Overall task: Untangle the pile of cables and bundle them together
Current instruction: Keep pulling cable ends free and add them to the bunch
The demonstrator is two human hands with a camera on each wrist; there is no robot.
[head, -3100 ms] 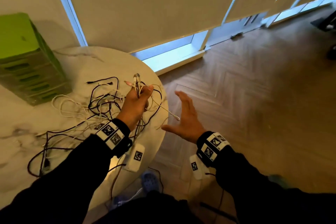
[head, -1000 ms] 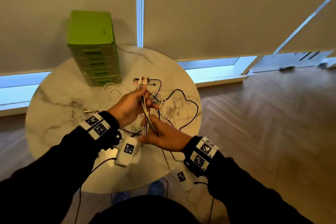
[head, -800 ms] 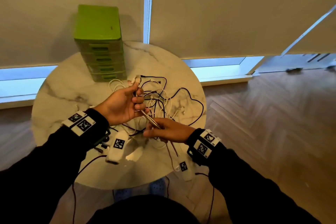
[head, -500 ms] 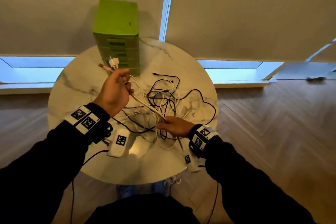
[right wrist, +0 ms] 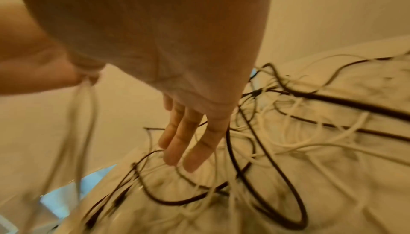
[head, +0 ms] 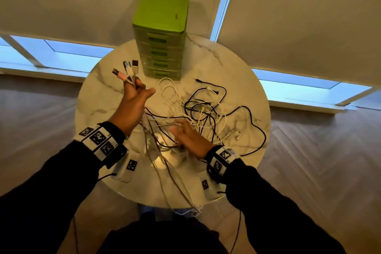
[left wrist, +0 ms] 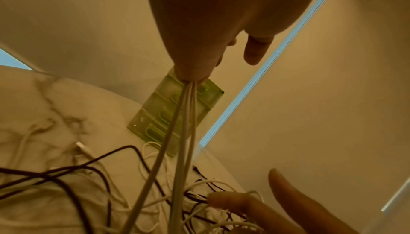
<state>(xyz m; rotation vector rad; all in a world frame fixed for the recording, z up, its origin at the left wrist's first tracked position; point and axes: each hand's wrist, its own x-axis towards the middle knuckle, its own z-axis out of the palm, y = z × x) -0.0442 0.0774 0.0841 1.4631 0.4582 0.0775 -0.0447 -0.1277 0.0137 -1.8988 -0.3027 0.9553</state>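
Note:
A tangle of black and white cables point(head: 208, 113) lies on the round marble table point(head: 103, 97). My left hand point(head: 134, 97) is raised above the table's left side and grips three cables just below their plugs point(head: 127, 67), which stick up from the fist. Those cables point(left wrist: 182, 132) run down from the hand toward the table's front edge. My right hand point(head: 189, 138) hovers over the near part of the pile with straight fingers point(right wrist: 184, 146) that reach down among the loops and hold nothing.
A green drawer box point(head: 162, 29) stands at the back of the table against the window blinds. Some cables point(head: 175, 192) hang over the table's front edge. Wooden floor lies on both sides of the table.
My left hand has lifted the held plugs higher and farther back. My right hand let go of the cables it pinched and now spreads its fingers over the pile.

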